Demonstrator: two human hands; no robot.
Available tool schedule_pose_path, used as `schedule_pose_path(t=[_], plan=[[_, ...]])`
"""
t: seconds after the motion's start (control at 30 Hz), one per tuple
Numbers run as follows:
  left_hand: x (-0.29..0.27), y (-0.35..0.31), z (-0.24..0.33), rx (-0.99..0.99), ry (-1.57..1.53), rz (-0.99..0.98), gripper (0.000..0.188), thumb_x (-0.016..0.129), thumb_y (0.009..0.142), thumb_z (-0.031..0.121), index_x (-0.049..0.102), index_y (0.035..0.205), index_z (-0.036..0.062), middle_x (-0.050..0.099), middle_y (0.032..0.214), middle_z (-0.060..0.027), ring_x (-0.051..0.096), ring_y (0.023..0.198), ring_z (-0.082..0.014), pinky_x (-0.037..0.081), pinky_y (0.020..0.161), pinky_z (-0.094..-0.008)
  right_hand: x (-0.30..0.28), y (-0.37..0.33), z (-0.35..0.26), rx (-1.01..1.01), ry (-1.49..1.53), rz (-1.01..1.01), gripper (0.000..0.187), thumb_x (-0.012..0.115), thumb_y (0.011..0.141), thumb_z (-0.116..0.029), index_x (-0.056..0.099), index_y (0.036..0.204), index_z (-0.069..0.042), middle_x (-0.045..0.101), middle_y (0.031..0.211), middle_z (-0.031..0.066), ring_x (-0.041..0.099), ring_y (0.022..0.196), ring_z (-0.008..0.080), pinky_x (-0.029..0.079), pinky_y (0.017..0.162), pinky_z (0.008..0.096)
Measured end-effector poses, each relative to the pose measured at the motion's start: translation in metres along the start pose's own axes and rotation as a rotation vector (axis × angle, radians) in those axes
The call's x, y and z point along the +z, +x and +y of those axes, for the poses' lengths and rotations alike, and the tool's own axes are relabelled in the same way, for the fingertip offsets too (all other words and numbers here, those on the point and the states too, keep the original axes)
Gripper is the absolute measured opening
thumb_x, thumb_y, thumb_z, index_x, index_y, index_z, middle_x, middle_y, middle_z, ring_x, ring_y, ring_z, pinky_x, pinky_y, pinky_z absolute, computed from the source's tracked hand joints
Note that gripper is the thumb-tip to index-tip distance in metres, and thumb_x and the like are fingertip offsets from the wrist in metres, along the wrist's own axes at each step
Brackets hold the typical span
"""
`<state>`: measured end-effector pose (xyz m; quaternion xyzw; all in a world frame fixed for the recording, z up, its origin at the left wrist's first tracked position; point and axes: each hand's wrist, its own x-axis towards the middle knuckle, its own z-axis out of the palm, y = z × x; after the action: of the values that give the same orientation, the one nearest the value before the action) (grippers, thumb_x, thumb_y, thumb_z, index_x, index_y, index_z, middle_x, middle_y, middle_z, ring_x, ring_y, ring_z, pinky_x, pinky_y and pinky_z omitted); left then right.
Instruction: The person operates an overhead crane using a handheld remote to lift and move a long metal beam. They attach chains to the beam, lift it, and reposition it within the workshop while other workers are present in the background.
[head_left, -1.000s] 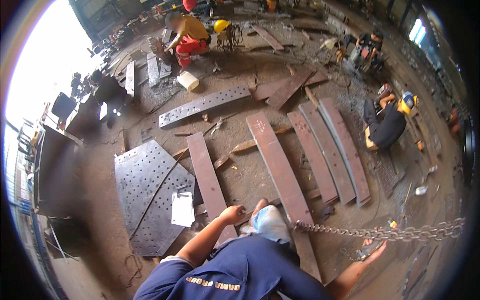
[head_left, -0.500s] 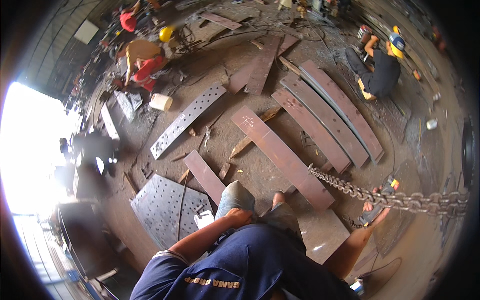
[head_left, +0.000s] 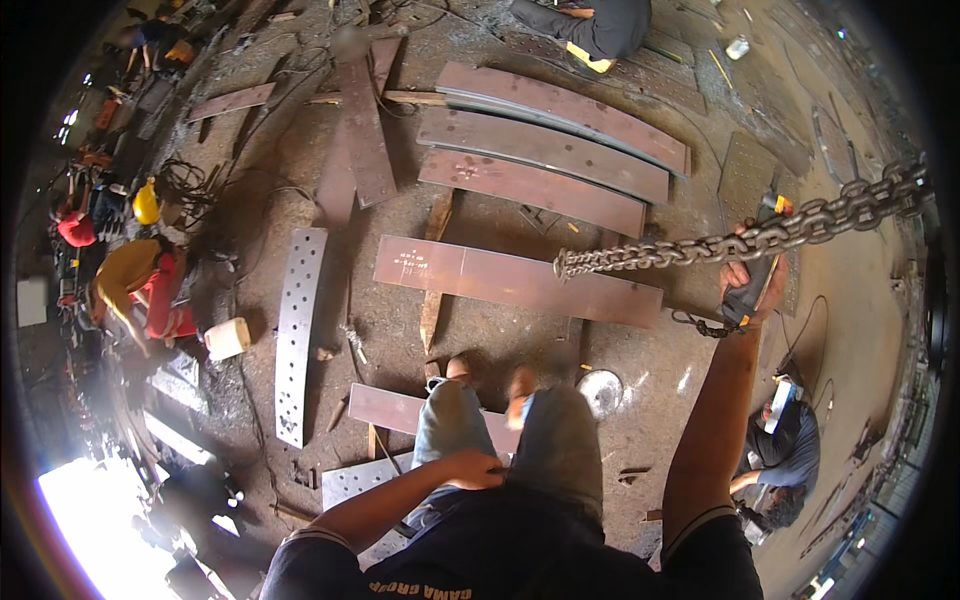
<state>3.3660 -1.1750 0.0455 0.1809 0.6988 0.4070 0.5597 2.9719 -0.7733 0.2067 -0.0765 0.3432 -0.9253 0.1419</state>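
Note:
My right hand (head_left: 752, 285) is wrapped round a dark grey hoist remote control (head_left: 762, 268) with an orange and yellow end. A short dark strap (head_left: 703, 323) dangles beside its lower end. Close by, a heavy steel chain (head_left: 740, 240) runs from the right edge down toward a long brown steel plate (head_left: 520, 280) with chalk marks. The chain's end is over the plate, but I cannot tell whether it is fastened there. My left hand (head_left: 475, 468) rests curled against my left thigh; whatever its fingers may hold is hidden.
Several curved steel plates (head_left: 540, 190) lie ahead, near a seated person (head_left: 610, 30). A perforated plate (head_left: 301, 335) and wooden supports (head_left: 433, 260) lie left of centre. One co-worker (head_left: 145, 285) bends at the left; another (head_left: 780, 460) crouches at the right, behind my arm.
My view has turned to the right, so the plates sit farther left and lie more crosswise. My right arm reaches farther forward with the remote control. My left hand stays at my thigh.

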Motion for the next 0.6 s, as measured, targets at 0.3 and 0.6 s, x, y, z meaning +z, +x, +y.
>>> schedule_pose_path(t=[0.3, 0.6], plan=[[-0.189, 0.201, -0.043, 0.021, 0.117, 0.841, 0.091, 0.071, 0.084, 0.058, 0.039, 0.149, 0.0044, 0.043, 0.150, -0.0220, 0.045, 0.137, -0.0396, 0.038, 0.116, -0.0468, 0.030, 0.024, 0.070, 0.127, 0.444, -0.381, 0.051, 0.044, 0.104, -0.040, 0.035, 0.128, 0.004, 0.049, 0.130, 0.0265, 0.059, 0.042, 0.0214, 0.049, 0.029, 0.0324], [-0.224, 0.366, -0.089, 0.731, -0.126, 1.128, 0.025, 0.070, 0.078, 0.018, 0.065, 0.101, 0.0076, 0.066, 0.076, -0.0161, 0.069, 0.073, -0.0338, 0.053, 0.069, -0.0434, -0.115, -0.037, 0.180, -0.366, -0.118, -0.094, 0.064, 0.049, 0.102, -0.038, 0.031, 0.153, -0.004, 0.048, 0.143, 0.0222, 0.065, 0.071, 0.0200, 0.057, 0.060, 0.0335]])
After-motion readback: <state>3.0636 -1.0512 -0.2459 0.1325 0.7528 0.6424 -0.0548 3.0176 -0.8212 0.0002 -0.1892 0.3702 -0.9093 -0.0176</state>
